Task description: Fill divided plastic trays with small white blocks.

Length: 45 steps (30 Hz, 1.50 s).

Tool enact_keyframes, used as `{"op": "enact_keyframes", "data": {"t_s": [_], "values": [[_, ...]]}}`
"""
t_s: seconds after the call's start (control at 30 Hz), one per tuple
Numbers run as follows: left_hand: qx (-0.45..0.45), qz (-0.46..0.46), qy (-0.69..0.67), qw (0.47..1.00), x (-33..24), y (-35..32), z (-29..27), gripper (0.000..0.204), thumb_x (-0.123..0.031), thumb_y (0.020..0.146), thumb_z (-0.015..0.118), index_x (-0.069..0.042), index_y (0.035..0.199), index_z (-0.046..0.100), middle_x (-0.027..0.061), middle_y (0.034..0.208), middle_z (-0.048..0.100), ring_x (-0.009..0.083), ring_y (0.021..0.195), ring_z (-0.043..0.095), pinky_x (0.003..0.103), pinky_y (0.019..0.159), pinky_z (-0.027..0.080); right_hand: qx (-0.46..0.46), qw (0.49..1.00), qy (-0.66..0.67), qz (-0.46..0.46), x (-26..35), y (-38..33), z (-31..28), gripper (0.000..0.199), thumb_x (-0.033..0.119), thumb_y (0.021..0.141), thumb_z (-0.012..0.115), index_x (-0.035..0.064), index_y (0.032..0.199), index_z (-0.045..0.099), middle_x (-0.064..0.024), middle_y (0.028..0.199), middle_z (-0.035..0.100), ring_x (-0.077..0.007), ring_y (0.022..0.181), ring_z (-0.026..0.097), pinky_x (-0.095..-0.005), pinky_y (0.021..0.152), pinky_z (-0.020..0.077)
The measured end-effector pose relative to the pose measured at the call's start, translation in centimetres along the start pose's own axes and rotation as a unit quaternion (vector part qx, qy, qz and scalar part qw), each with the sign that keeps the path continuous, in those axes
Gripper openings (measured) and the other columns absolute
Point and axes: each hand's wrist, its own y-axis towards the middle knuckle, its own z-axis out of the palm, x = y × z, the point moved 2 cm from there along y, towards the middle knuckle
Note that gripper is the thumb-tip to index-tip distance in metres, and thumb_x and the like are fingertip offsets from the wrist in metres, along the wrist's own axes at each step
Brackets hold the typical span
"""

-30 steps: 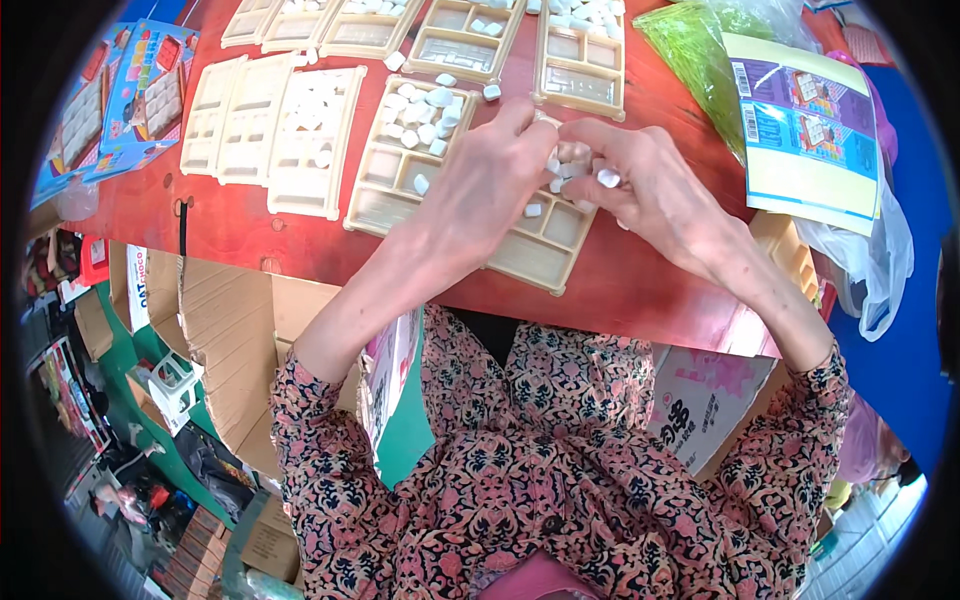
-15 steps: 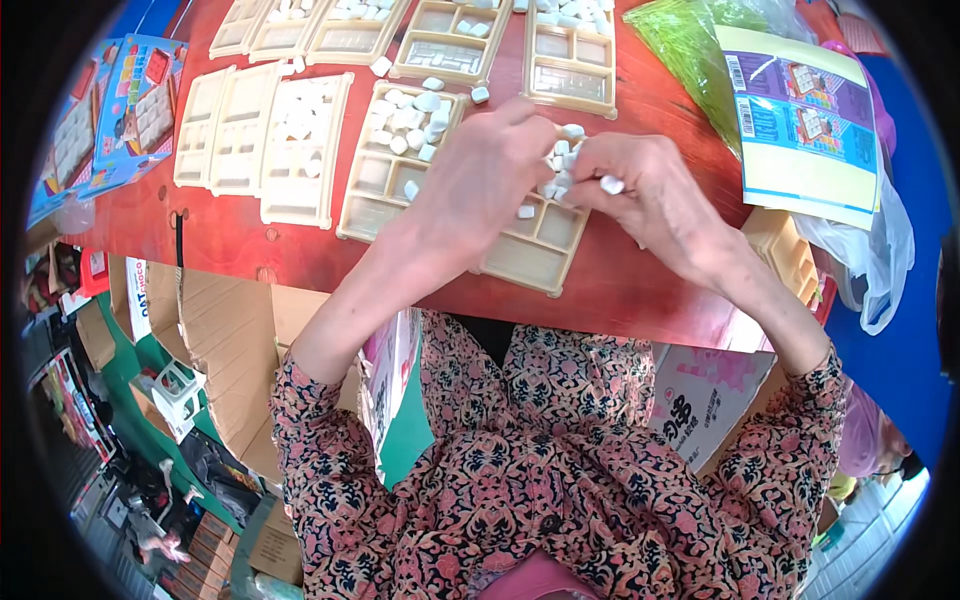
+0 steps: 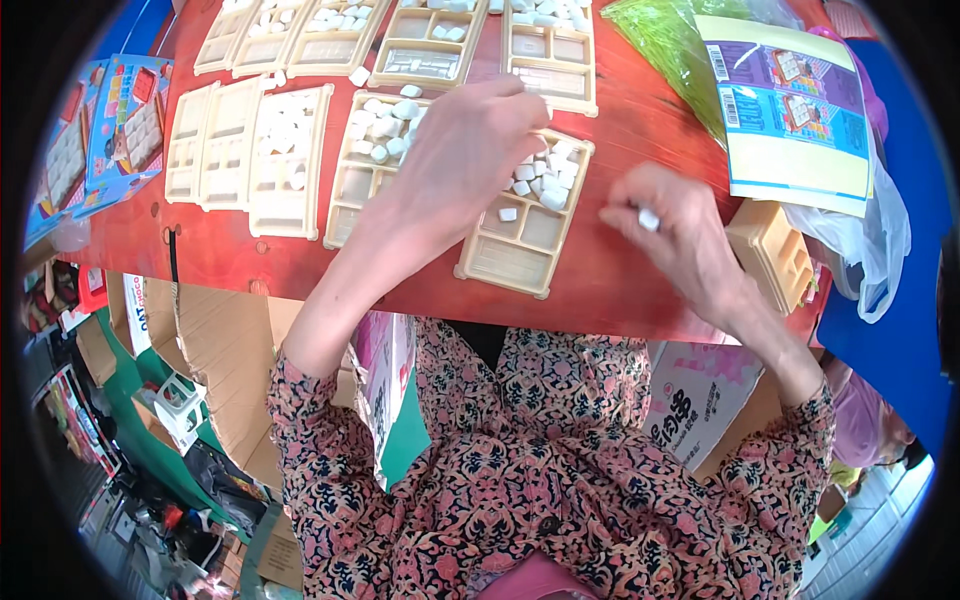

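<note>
While our left hand (image 3: 470,150) rests curled over the beige tray (image 3: 525,215) on the red table (image 3: 640,290), fingers down among the loose white pieces (image 3: 545,180), our right hand (image 3: 675,235) pinches one white piece (image 3: 648,218) just beside it. We'd best steady the tray and seat each piece squarely in its compartment.

Tray (image 3: 520,250) on table (image 3: 620,290); box (image 3: 772,255) right of it.

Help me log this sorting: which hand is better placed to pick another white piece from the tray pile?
Left, probably. The left hand hovers right over the white pieces in the beige tray; the right hand is off to the side, already pinching one small white piece.
</note>
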Motion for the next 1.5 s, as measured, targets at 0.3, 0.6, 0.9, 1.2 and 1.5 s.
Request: {"op": "enact_keyframes", "data": {"t_s": [0.3, 0.6, 0.9, 1.2, 1.5], "values": [[0.024, -0.041, -0.011, 0.999, -0.7, -1.2, -0.1, 0.011, 0.003, 0.073, 0.064, 0.005, 0.079, 0.055, 0.0174, 0.083, 0.057, 0.0372, 0.077, 0.059, 0.042, 0.065, 0.047, -0.040, 0.994, -0.022, -0.101, 0.4, 4.2, 1.0, 0.015, -0.003, 0.071, 0.067, -0.0023, 0.080, 0.055, -0.0174, 0.082, 0.057, -0.0383, 0.073, 0.058, -0.0427, 0.061, 0.0451], [0.055, -0.038, -0.011, 0.998, -0.2, -1.5, 1.2, 0.011, -0.002, 0.075, 0.064, 0.002, 0.081, 0.054, 0.0189, 0.081, 0.055, 0.0388, 0.077, 0.059, 0.045, 0.063, 0.046, -0.018, 0.995, 0.000, -0.095, 0.7, 2.9, 3.2, 0.018, -0.003, 0.070, 0.066, 0.0011, 0.083, 0.054, -0.0179, 0.085, 0.057, -0.0402, 0.077, 0.058, -0.0462, 0.062, 0.0489], [-0.019, -0.160, -0.145, 0.976, 0.7, -1.3, -1.7, 0.011, -0.006, 0.076, 0.066, 0.003, 0.081, 0.062, 0.0080, 0.075, 0.062, 0.0155, 0.069, 0.057, 0.029, 0.064, 0.044, -0.008, 0.999, 0.014, -0.040, 1.4, 4.8, 0.6, 0.010, -0.003, 0.076, 0.065, -0.0032, 0.085, 0.061, -0.0186, 0.078, 0.060, -0.0331, 0.076, 0.061, -0.0382, 0.064, 0.0479], [0.038, -0.024, 0.094, 0.995, 2.9, 0.7, -2.9, 0.011, -0.005, 0.076, 0.061, 0.005, 0.081, 0.061, 0.0176, 0.079, 0.060, 0.0334, 0.078, 0.061, 0.040, 0.065, 0.047, 0.016, 0.954, -0.232, -0.189, 0.4, 8.4, 1.2, 0.014, 0.006, 0.078, 0.054, 0.0006, 0.089, 0.058, -0.0148, 0.081, 0.052, -0.0340, 0.074, 0.060, -0.0419, 0.062, 0.0485], [0.133, -0.045, 0.090, 0.986, 0.8, -2.6, -3.6, 0.021, 0.002, 0.075, 0.062, 0.003, 0.094, 0.055, 0.0166, 0.092, 0.056, 0.0348, 0.078, 0.061, 0.040, 0.067, 0.050, 0.002, 0.977, -0.165, -0.135, 1.0, 7.8, 0.6, 0.010, 0.006, 0.082, 0.056, -0.0012, 0.089, 0.053, -0.0170, 0.087, 0.053, -0.0382, 0.081, 0.058, -0.0444, 0.064, 0.0466]]}}
